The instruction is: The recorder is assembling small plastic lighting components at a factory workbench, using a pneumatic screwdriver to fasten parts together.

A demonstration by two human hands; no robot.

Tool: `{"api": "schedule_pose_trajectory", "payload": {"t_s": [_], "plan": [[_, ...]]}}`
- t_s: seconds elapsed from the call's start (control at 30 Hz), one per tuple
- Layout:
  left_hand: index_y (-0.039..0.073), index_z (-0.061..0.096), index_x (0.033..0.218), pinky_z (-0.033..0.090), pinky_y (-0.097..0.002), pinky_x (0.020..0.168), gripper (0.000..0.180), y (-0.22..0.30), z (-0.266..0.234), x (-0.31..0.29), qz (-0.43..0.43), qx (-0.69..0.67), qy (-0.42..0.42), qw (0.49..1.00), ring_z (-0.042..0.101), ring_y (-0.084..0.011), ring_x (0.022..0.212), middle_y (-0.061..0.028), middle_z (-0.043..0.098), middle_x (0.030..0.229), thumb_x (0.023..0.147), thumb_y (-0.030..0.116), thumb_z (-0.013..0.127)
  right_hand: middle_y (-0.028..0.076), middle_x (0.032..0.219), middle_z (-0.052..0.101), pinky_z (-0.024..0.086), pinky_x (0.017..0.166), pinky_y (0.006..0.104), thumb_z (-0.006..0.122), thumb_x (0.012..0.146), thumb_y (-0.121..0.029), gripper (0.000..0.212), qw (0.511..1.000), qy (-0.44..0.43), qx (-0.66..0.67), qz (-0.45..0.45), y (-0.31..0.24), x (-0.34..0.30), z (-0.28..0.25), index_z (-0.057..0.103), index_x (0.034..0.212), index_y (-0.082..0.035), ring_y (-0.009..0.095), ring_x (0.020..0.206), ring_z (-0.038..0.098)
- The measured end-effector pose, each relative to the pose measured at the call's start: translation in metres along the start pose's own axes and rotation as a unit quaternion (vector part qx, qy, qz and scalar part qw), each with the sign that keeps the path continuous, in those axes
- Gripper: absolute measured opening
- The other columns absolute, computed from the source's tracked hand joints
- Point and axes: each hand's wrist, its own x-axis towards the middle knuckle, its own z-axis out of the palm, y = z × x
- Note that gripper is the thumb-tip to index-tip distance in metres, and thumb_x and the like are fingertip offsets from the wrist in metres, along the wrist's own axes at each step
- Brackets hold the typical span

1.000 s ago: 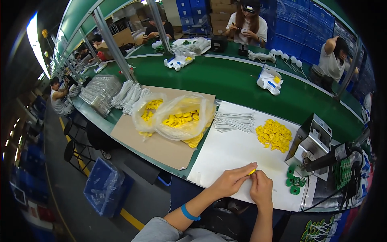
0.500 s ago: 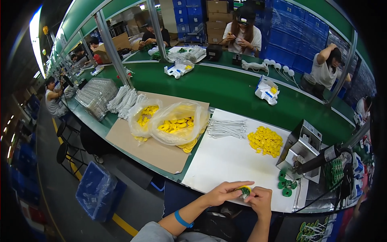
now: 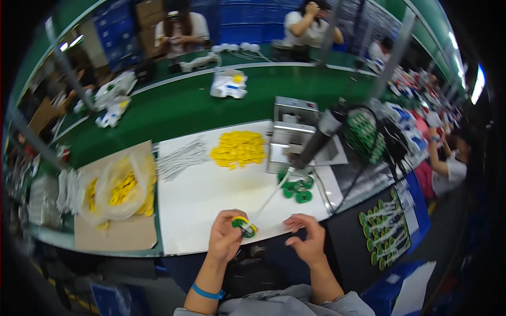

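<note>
My left hand [image 3: 225,236] pinches a round green circuit board with a yellow rim [image 3: 244,227] above the front edge of the white work sheet. A thin white cable [image 3: 270,202] runs from near the board up and to the right toward the metal device. To the right of the board, my right hand [image 3: 307,237] is open, its fingers apart and holding nothing. Several green discs [image 3: 302,196] lie on the sheet beyond my right hand. Farther back are a pile of yellow round parts [image 3: 238,149] and a bundle of white cables [image 3: 182,159].
A metal device [image 3: 295,134] stands at the sheet's back right, with a dark cylindrical tool [image 3: 322,134] over it. Plastic bags of yellow parts [image 3: 124,187] sit on cardboard at left. Finished-looking green discs with white cables [image 3: 387,231] lie at lower right. People sit across the green conveyor [image 3: 174,110].
The view has swung to the right. My right hand has let go of the round board and moved away rightward, opening. The board stays in my left hand, and a white cable now shows beside it.
</note>
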Motion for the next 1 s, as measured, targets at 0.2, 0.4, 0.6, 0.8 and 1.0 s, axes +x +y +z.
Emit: {"api": "schedule_pose_trajectory", "payload": {"t_s": [0.2,0.4,0.6,0.8,1.0], "plan": [[-0.003,0.066,0.125,0.053,-0.0352,0.096,0.036,-0.131,0.069,0.016,-0.082,0.125,-0.146,0.978,0.065,-0.0239,0.11,-0.015,0.065,0.12,0.091,-0.002,0.078,0.015,0.108,0.069,0.057,0.081,0.0352,0.089,0.079,-0.003,0.039,0.988,0.039,-0.141,-0.048,-0.025,-0.03,-0.09,0.072,0.113,0.0,0.028,0.095,0.071],[0.002,0.07,0.127,0.054,-0.0321,0.075,0.043,-0.19,0.126,0.044,-0.017,0.608,-0.169,0.776,0.067,-0.0219,0.084,-0.0118,0.071,0.104,0.086,0.006,0.083,0.008,0.091,0.075,0.054,0.061,0.0236,0.077,0.095,-0.005,0.022,0.931,0.268,-0.185,0.163,0.001,-0.106,-0.224,0.07,0.114,0.003,0.01,0.07,0.069],[0.001,0.076,0.11,0.056,-0.0352,0.075,0.022,-0.231,0.142,0.051,0.011,0.62,-0.209,0.756,0.071,-0.0306,0.088,-0.0127,0.072,0.099,0.09,0.011,0.078,0.005,0.071,0.066,0.048,0.054,0.0302,0.07,0.102,-0.016,0.022,0.808,0.363,-0.359,0.293,0.019,-0.211,-0.354,0.067,0.117,-0.001,0.012,0.058,0.061],[0.002,0.076,0.11,0.055,-0.0359,0.079,0.021,-0.243,0.147,0.05,-0.019,0.626,-0.203,0.752,0.07,-0.031,0.089,-0.0121,0.07,0.099,0.091,0.01,0.077,0.004,0.072,0.064,0.045,0.049,0.0273,0.068,0.103,-0.014,0.02,0.76,0.409,-0.333,0.378,0.019,-0.294,-0.422,0.061,0.117,-0.001,0.01,0.054,0.057],[0.003,0.076,0.11,0.055,-0.0369,0.08,0.021,-0.24,0.139,0.052,-0.025,0.631,-0.204,0.748,0.07,-0.0308,0.091,-0.0114,0.07,0.1,0.091,0.011,0.077,0.004,0.071,0.066,0.039,0.044,0.0248,0.069,0.104,-0.021,0.024,0.768,0.414,-0.243,0.424,0.034,-0.311,-0.448,0.064,0.118,-0.002,0.009,0.049,0.055]]}}
